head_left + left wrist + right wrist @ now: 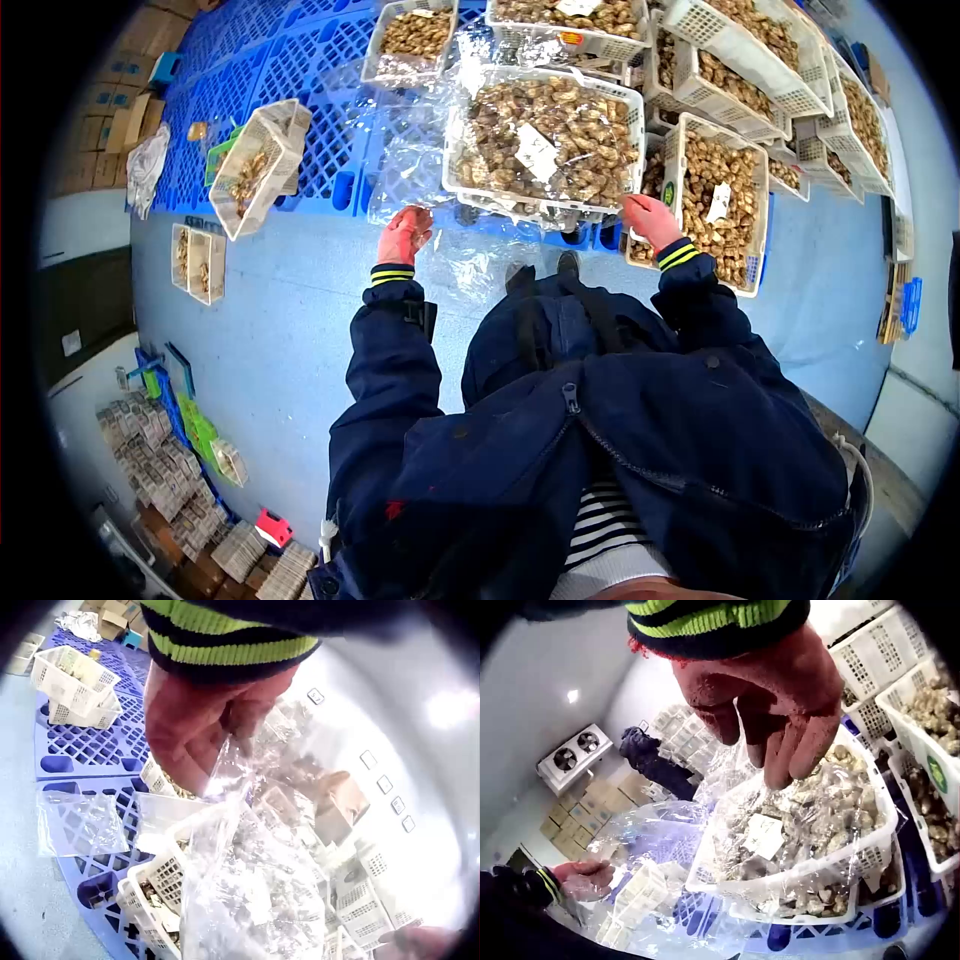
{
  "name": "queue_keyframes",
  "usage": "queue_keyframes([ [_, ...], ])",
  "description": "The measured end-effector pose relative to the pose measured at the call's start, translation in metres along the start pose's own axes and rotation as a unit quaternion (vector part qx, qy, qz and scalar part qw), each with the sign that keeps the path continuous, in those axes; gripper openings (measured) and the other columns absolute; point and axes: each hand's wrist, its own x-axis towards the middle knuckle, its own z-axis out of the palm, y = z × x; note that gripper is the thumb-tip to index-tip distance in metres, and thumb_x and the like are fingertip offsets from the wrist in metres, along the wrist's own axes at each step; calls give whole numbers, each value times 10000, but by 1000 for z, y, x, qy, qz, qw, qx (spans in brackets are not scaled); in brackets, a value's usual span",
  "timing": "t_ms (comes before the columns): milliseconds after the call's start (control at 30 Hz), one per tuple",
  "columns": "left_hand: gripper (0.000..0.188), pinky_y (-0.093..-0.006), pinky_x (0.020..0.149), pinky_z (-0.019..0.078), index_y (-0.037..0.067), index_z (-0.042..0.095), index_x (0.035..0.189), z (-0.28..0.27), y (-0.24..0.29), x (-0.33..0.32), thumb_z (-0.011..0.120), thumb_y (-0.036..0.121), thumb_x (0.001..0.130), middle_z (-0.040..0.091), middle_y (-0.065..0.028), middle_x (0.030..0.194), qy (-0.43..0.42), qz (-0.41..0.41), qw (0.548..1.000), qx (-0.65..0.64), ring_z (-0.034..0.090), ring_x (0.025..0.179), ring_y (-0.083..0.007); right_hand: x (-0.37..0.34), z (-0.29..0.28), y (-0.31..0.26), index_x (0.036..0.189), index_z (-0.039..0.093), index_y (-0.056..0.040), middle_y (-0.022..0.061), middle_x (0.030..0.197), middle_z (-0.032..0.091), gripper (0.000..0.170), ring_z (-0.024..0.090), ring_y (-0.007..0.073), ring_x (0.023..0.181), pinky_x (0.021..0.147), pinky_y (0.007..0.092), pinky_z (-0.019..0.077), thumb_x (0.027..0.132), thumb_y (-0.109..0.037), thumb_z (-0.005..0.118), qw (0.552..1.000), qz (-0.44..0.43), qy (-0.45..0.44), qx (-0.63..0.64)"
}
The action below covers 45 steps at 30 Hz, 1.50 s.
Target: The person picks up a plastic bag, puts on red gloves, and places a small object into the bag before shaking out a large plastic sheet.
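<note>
A clear plastic sheet (475,255) spreads over and in front of a white crate (455,180) full of small brown lumpy mushrooms (595,150), with a white paper label (537,152) on top. My red-gloved left hand (404,236) pinches the sheet's edge left of the crate; the left wrist view shows the gathered film (232,769) below its fingers. At the crate's near right corner is my red-gloved right hand (652,221). Its fingers (787,754) hang down at the film-covered mushrooms in the right wrist view, the thumb apart from them.
Blue plastic pallets (330,90) lie beneath the crates. Stacked mushroom crates (725,200) stand close on the right, more behind. To the left are tilted white crates (262,165) on the pallet and another crate (198,262) on the floor. Cardboard boxes (110,110) stand far left.
</note>
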Motion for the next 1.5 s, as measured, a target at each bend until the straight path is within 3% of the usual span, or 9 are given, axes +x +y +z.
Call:
queue_keyframes([
  [433,268,-322,729,483,97,522,1106,-15,-9,6,494,251,889,585,-79,1069,-2,-8,1000,29,582,936,-205,46,-53,150,847,591,-71,41,669,596,247,572,159,577,491,281,431,832,-290,478,993,40,42,-103],
  [467,268,-322,729,483,97,522,1106,-16,-13,9,494,251,889,585,-79,1069,-2,-7,1000,28,582,936,-205,10,-37,92,791,578,-58,63,637,577,246,565,177,573,503,298,433,825,-278,473,990,82,100,-55],
  [633,316,-371,778,481,72,505,1141,-18,-11,4,508,244,876,571,-98,1092,-20,3,1000,-10,565,970,-235,68,-74,213,784,578,-43,64,611,514,231,499,163,500,455,290,392,819,-248,478,988,77,-61,123],
  [700,304,-365,773,487,80,510,1129,-13,-9,0,505,248,876,570,-93,1098,-6,-5,1000,2,565,974,-230,34,-63,151,827,580,-51,53,634,516,202,474,148,477,420,264,369,818,-227,481,922,209,-62,320],
  [1200,301,-315,728,474,97,496,1123,-8,-8,0,524,252,867,576,-63,1057,56,-1,998,29,582,919,-196,21,-31,99,958,563,-87,44,719,582,214,535,163,551,444,251,394,858,-249,465,984,159,18,81],
  [1300,274,-222,514,403,85,550,1024,5,6,-11,596,261,818,582,-4,833,109,83,989,-55,518,638,-90,45,-48,160,896,578,-89,68,788,610,196,566,170,595,471,286,421,853,-253,481,968,-103,-9,-230],
  [1367,328,-237,509,432,25,549,1040,-37,-25,32,578,272,827,595,-37,780,65,187,969,146,566,619,-131,76,-56,211,870,585,-75,56,748,600,205,574,170,598,468,296,429,840,-261,507,900,-248,20,-359],
  [1400,334,-324,580,495,-12,542,1010,-28,-11,23,574,263,824,612,-90,831,92,76,992,-34,618,730,-214,59,-52,174,848,578,-69,45,711,585,201,567,171,580,465,297,428,837,-260,518,915,-218,-2,-338],
  [1500,254,-268,514,488,-3,604,889,-16,6,19,529,235,838,634,-72,770,167,90,967,172,614,618,-167,32,-22,105,818,563,-61,22,644,552,212,545,168,542,467,280,424,829,-272,549,992,115,14,46],
])
